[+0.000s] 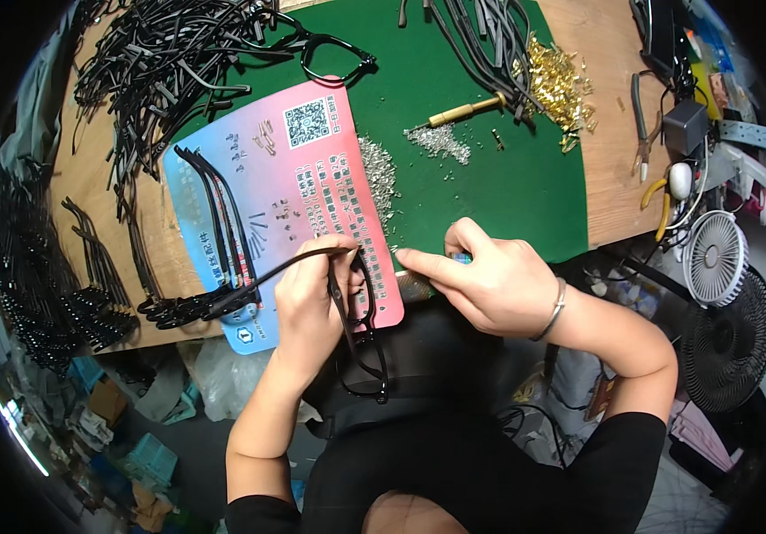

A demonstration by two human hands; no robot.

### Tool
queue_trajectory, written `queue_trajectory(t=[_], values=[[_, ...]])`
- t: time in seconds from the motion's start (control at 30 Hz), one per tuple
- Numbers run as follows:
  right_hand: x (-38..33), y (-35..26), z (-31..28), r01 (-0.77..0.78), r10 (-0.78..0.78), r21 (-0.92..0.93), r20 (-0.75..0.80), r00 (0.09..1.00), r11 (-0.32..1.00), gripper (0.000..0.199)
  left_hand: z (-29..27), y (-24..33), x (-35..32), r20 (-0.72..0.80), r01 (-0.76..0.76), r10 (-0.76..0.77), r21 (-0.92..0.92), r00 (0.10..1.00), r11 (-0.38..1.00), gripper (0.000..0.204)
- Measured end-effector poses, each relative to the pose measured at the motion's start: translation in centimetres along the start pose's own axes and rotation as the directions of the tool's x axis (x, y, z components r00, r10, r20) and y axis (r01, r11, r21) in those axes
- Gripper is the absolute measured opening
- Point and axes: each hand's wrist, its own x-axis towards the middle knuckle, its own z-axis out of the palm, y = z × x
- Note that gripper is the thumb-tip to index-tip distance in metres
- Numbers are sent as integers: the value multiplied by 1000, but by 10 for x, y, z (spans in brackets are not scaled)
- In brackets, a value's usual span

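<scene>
My left hand (312, 298) grips a black eyeglass frame (361, 343) at its hinge corner, with one thin black temple arm (258, 278) sticking out to the left. The frame hangs down over my lap. My right hand (485, 280) holds a small blue-handled tool (461, 258), its fingers pointing left toward the frame's hinge, just at the front edge of the green mat (490, 178). Under both hands lies a pink and blue printed card (312, 178) with tiny screws and small parts on it.
Heaps of black temple arms (161, 62) lie at the back left, more along the left edge (36, 276). Silver screws (441, 141), gold hinges (556, 84) and a brass-handled screwdriver (463, 111) sit on the mat. Pliers (641, 125) and two fans (714, 258) are to the right.
</scene>
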Motion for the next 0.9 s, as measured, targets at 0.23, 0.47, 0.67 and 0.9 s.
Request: queue_trajectory(t=[0.23,0.47,0.67,0.9], values=[[23,-2,17,12,-16,94,49,999,995,35,-9,4,6,129,92,-95,27,987,995,7],[24,2,17,-7,-7,207,64,998,978,34,-4,2,3,83,61,-65,47,994,997,7],[28,4,16,40,-51,211,48,998,977,33,-4,-1,2,68,24,-27,53,997,998,6],[43,14,8,288,-286,-42,42,957,957,29,-3,3,5,55,28,-32,65,998,997,5]])
